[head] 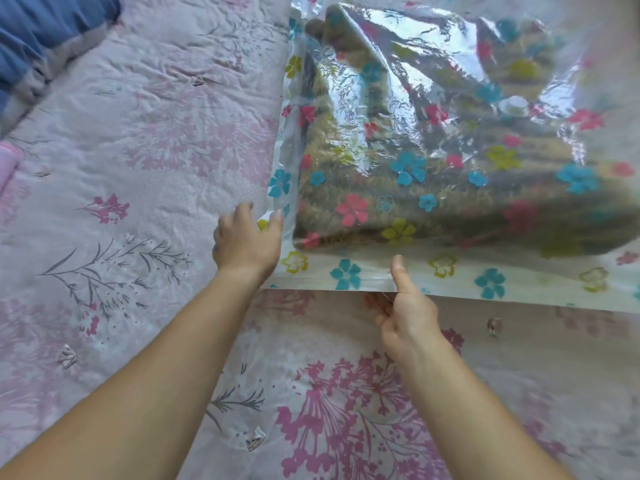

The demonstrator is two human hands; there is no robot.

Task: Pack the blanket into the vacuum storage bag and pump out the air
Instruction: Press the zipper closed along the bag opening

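A clear vacuum storage bag (446, 278) printed with coloured flowers lies on the bed at the upper right. A folded brownish-green blanket (450, 188) fills it. A white round valve (514, 106) sits on the bag's top face. My left hand (246, 241) grips the bag's near left corner, fingers curled over the edge. My right hand (405, 310) pinches the bag's near edge, thumb on top and fingers underneath.
The bed is covered by a pale pink quilt (138, 140) with pink and grey plant prints. Blue fabric (45, 32) lies at the top left corner. A pink object (7, 164) shows at the left edge.
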